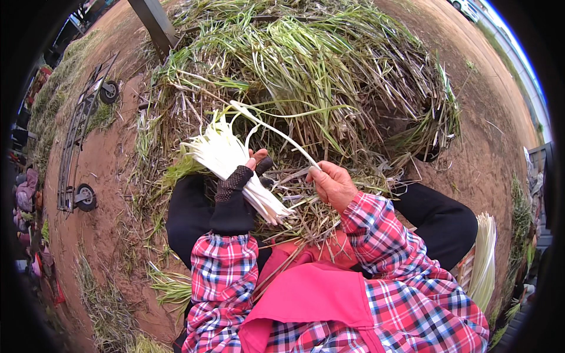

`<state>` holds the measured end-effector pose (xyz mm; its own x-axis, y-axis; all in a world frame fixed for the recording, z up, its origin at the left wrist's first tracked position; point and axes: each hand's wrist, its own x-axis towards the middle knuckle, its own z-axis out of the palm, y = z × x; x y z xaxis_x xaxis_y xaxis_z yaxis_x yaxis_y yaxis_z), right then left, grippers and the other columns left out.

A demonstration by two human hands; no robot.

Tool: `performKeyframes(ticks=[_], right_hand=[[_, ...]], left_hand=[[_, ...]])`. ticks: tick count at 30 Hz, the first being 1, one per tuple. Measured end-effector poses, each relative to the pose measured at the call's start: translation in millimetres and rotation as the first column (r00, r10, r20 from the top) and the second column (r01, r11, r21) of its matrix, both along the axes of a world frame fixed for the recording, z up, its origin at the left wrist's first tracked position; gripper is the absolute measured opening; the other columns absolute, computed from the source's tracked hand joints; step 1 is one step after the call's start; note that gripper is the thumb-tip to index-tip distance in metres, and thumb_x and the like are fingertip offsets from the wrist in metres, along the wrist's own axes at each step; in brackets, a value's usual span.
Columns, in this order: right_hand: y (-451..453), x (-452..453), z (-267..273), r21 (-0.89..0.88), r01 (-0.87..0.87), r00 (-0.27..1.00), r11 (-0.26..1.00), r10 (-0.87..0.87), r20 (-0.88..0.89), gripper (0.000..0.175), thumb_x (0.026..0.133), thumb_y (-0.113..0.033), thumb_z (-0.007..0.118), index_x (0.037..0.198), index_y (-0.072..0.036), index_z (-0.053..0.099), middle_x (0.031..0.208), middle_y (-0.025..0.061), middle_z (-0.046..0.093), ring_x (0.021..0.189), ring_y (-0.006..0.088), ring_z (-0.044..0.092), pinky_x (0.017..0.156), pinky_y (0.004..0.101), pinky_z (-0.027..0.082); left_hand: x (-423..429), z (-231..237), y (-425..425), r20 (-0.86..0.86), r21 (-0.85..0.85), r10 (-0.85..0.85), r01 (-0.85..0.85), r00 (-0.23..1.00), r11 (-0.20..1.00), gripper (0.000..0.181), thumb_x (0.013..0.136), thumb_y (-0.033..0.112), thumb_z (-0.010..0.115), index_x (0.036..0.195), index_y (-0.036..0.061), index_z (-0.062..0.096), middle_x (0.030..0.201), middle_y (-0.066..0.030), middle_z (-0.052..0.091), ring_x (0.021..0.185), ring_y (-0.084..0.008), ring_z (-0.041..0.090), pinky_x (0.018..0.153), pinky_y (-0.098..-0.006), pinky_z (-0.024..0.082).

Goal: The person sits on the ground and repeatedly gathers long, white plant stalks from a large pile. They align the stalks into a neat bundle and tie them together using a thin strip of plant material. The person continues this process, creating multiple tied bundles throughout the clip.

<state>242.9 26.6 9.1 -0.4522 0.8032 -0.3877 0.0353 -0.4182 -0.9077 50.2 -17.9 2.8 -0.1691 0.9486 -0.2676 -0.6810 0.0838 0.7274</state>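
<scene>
My left hand (240, 178), in a dark fingerless mesh glove, grips a thick bundle of pale, peeled stalks (223, 152), possibly garlic chives or scallions. The bundle slants from upper left to lower right across my palm. Between the thumb and fingers of my bare right hand (333, 183) is the lower end of a single pale stalk (282, 134). That stalk runs up and left, its tip above the bundle, with a thin green leaf trailing off to the right. Beyond both hands rises a large heap of green and withered leafy stalks (304, 66).
A metal-framed cart (73, 145) with black wheels lies at left on reddish soil. At my right side stands another bundle of pale stalks (484, 260). Loose green stalks (171, 284) lie at lower left. A grey post (154, 26) rises beside the heap. People sit at the far left edge.
</scene>
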Motion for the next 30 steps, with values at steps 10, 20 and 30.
performKeyframes(ticks=[10, 20, 30], right_hand=[[-7, -20, -32, 0.694, -0.233, 0.972, 0.681, 0.14, 0.188, 0.009, 0.079, -0.01, 0.056, 0.083, -0.002, 0.056, 0.058, 0.0137, 0.051, 0.048, 0.0237, 0.051, 0.047, 0.0304, 0.039], [73, 35, -106, 0.474, -0.169, 0.586, 0.864, -0.298, 0.753, 0.034, 0.08, -0.033, 0.054, 0.091, -0.001, 0.054, 0.08, 0.0165, 0.059, 0.075, 0.0274, 0.057, 0.068, 0.0342, 0.044], [-18, -23, -43, 0.507, -0.432, 0.9, 0.746, 0.317, 0.3, 0.012, 0.082, -0.016, 0.052, 0.083, -0.003, 0.051, 0.056, 0.0118, 0.053, 0.051, 0.0247, 0.056, 0.048, 0.034, 0.042]], left_hand=[[-11, 6, -9, 0.014, 0.043, 0.027, -0.028, 1.0, 0.999, 0.027, 0.076, 0.012, 0.058, 0.097, 0.0011, 0.047, 0.073, -0.0035, 0.051, 0.066, -0.0117, 0.048, 0.063, -0.0212, 0.039], [-99, 22, -21, 0.596, 0.475, -0.072, -0.278, 0.8, 0.835, 0.042, 0.08, 0.002, 0.044, 0.12, -0.0005, 0.028, 0.098, -0.0079, 0.051, 0.093, -0.0182, 0.051, 0.081, -0.0298, 0.041], [-49, 7, -16, -0.029, -0.02, 0.167, -0.167, 0.986, 0.986, 0.038, 0.073, 0.005, 0.061, 0.107, 0.0005, 0.045, 0.088, -0.01, 0.057, 0.067, -0.0127, 0.052, 0.061, -0.0261, 0.045]])
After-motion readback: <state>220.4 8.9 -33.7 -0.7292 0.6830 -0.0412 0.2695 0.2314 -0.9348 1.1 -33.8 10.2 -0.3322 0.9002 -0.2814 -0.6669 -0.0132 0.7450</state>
